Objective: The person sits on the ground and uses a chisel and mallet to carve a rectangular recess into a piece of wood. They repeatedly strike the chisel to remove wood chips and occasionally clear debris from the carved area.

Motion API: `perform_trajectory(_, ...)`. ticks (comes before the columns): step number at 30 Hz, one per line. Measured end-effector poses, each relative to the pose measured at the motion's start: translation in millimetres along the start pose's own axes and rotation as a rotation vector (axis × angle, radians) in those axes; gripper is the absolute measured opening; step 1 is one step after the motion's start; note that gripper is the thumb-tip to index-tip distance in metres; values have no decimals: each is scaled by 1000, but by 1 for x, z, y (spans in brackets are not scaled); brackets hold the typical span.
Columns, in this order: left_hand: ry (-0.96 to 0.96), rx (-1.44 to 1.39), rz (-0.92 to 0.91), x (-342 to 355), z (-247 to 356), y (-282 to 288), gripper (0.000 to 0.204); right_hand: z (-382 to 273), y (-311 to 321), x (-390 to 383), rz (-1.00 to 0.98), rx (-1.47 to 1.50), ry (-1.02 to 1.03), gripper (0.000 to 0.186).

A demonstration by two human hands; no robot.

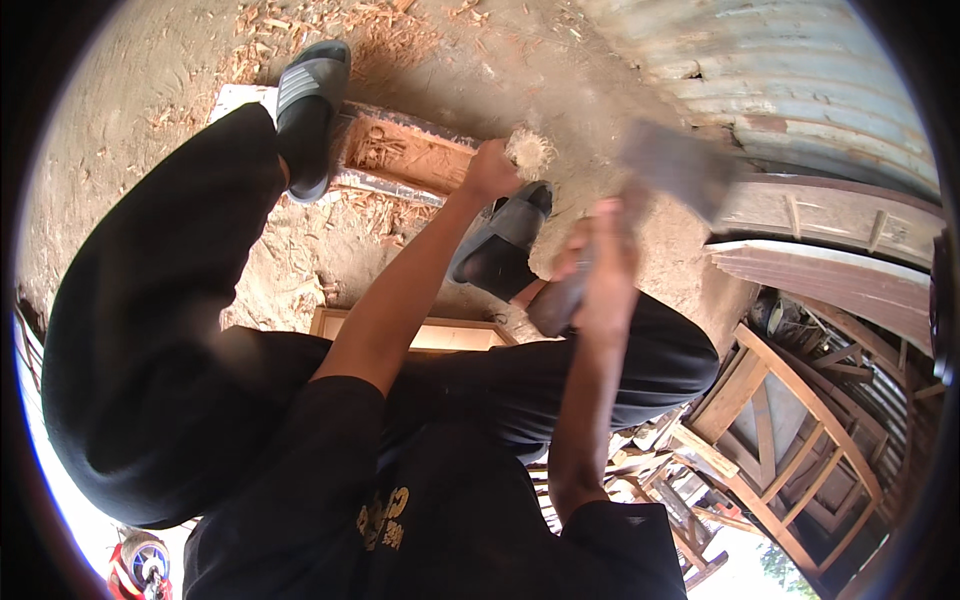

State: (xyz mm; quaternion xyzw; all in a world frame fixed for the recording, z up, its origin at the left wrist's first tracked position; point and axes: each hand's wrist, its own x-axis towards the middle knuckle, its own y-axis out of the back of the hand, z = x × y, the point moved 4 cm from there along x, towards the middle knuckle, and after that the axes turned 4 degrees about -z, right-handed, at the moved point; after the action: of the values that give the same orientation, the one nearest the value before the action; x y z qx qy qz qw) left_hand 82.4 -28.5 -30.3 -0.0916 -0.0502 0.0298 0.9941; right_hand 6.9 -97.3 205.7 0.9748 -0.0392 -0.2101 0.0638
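Note:
My left hand (pixel 488 172) is closed on a tool with a pale, frayed, mushroomed top (pixel 530 151), over a long timber piece (pixel 408 158) that has a hollowed channel full of shavings; the rest of that tool is hidden. My right hand (pixel 606 255) grips the dark handle of a mallet or hammer, whose blurred, broad grey head (pixel 678 172) is raised to the right of the frayed top, apart from it. My feet in grey slides (pixel 313 100) are at the timber, one at its left part, the other beside its right end.
A pale wooden box or board (pixel 440 333) lies behind my legs. Corrugated metal sheeting (pixel 790 70) and stacked planks (pixel 820 270) line the right side, with wooden frames (pixel 790 450) below them. Wood shavings (pixel 390 40) are scattered on the dirt floor. A red wheeled vehicle (pixel 140 565) shows at lower left.

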Motion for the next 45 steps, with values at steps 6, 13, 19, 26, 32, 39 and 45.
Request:
perform_trajectory(6,71,39,4,-2,-12,-2,27,-121,12,-9,235,165,561,25)
perform_trajectory(13,20,-106,-5,-3,4,-16,31,82,9,24,-196,-284,-328,19)
perform_trajectory(19,134,116,-51,-5,25,-6,27,30,20,15,-56,-277,-117,22)
perform_trajectory(26,116,129,-63,-19,-4,-11,26,-100,10,-12,117,83,423,24)
perform_trajectory(32,1,107,26,-15,16,-15,19,75,7,5,-128,-306,-404,18)
perform_trajectory(39,66,97,2,-15,18,-11,20,-10,19,-1,68,-239,9,24)
perform_trajectory(45,111,183,-27,-13,4,-7,27,-118,22,-19,168,137,491,22)
